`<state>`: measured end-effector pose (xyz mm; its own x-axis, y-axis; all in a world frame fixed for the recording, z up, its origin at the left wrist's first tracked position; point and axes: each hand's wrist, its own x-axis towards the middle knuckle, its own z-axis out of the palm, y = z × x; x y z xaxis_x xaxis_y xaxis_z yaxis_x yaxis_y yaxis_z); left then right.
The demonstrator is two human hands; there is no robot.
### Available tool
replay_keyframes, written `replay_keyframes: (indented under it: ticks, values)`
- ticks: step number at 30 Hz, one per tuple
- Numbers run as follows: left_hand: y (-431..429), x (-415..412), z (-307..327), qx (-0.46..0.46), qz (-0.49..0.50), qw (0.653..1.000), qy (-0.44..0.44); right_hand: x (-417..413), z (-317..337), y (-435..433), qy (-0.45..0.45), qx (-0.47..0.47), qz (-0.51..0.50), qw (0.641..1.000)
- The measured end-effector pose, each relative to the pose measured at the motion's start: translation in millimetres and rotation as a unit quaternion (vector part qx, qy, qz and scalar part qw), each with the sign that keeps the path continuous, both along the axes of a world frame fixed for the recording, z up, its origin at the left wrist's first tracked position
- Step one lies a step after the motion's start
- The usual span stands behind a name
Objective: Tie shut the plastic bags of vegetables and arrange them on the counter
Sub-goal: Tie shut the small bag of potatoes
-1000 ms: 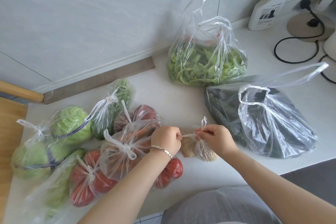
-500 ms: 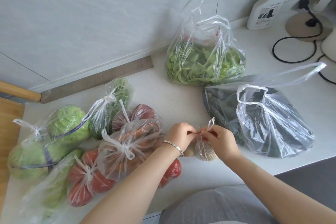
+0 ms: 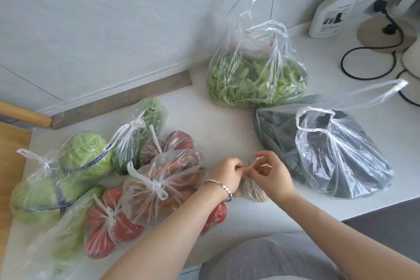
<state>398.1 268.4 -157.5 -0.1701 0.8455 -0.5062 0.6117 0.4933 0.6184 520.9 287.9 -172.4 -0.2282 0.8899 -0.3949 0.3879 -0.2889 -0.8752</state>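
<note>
- Two hands meet over the near edge of the counter (image 3: pixel 216 125). The left hand (image 3: pixel 227 171), the one with the bracelet (image 3: pixel 219 185), has its fingers curled in, pinching one handle strip of the small bag (image 3: pixel 253 192). The right hand (image 3: pixel 272 177) pinches the other strip between thumb and forefinger, with its other fingers fanned loosely above.
- That small bag sits on the counter right under both hands, between the carrot bag (image 3: pixel 168 179) and the dark greens bag (image 3: pixel 329 154). Something pale tan is inside, can't tell what from my end.
- My read is we're mid-knot. I'd pull both strips evenly and low so the knot seats at the neck. Film this thin probably stretches or rips if yanked, so I'd use steady tension, no jerking.
- Just left is the finished pile: the carrot bag, the tomato bag (image 3: pixel 109 223) partly under the left forearm, and the cabbage bag (image 3: pixel 56 177) further out. All three show knots. It's crowded against that arm, so there's not much elbow room, and I'd guess the tomatoes could roll since they're near the front edge.
- Just right of the right hand, the dark greens bag lies with its handles loose, not tied. One long handle trails off toward the back.
- Further back is the leafy greens bag (image 3: pixel 256 82), handles standing up, also untied by the look of it.
- In the far right corner there's a spray bottle (image 3: pixel 329 13) and a black cable (image 3: pixel 368 61) looping over the counter. I'd say that corner is awkward for arranging bags.
</note>
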Motion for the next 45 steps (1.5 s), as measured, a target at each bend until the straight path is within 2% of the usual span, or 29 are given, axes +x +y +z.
replay_keyframes:
  ticks: [2,5,9,12,16,18,21,24,29,31,33,35,37,40,45]
  values:
    - [-1,0,1,-0.011,0.001,1.0,0.009,4,-1,-3,-0.018,0.065,0.069,0.995]
    - [-6,3,2,-0.028,-0.002,0.999,0.023,6,-2,-4,-0.094,0.181,0.172,0.964]
    - [-9,6,1,-0.05,0.037,0.998,0.014,-2,-2,-3,-0.165,0.208,0.226,0.937]
    - [-13,6,1,-0.056,0.038,0.998,0.018,-2,-6,-3,-0.186,0.221,0.233,0.929]
    - [-17,5,2,-0.029,0.033,0.999,0.002,2,-5,1,-0.155,0.22,0.255,0.929]
    - [-20,4,1,-0.005,0.031,1.0,0.001,5,-7,4,-0.138,0.207,0.223,0.943]
    - [-24,4,-2,0.037,0.0,0.998,0.044,4,-7,0,-0.102,0.147,0.153,0.972]
    - [-26,4,-6,0.065,0.005,0.997,0.044,4,-4,0,-0.086,0.051,0.124,0.987]
    - [-23,0,-9,0.066,0.006,0.998,0.009,6,19,19,-0.066,0.003,0.272,0.96]
    - [-19,-3,-9,0.04,0.042,0.998,-0.027,4,23,21,-0.048,0.032,0.297,0.953]
    - [-16,-7,-10,0.008,0.081,0.993,-0.082,3,17,14,-0.048,0.054,0.264,0.962]
    - [-15,-8,-11,-0.013,0.099,0.988,-0.117,4,5,7,-0.083,0.14,0.225,0.961]
    - [-16,-8,-14,-0.022,0.113,0.985,-0.13,7,-9,2,-0.097,0.24,0.24,0.936]
    - [-17,-8,-18,-0.035,0.131,0.98,-0.143,11,-18,0,-0.123,0.339,0.265,0.894]
    - [-15,-7,-19,-0.046,0.145,0.978,-0.145,13,-21,4,-0.233,0.387,0.328,0.829]
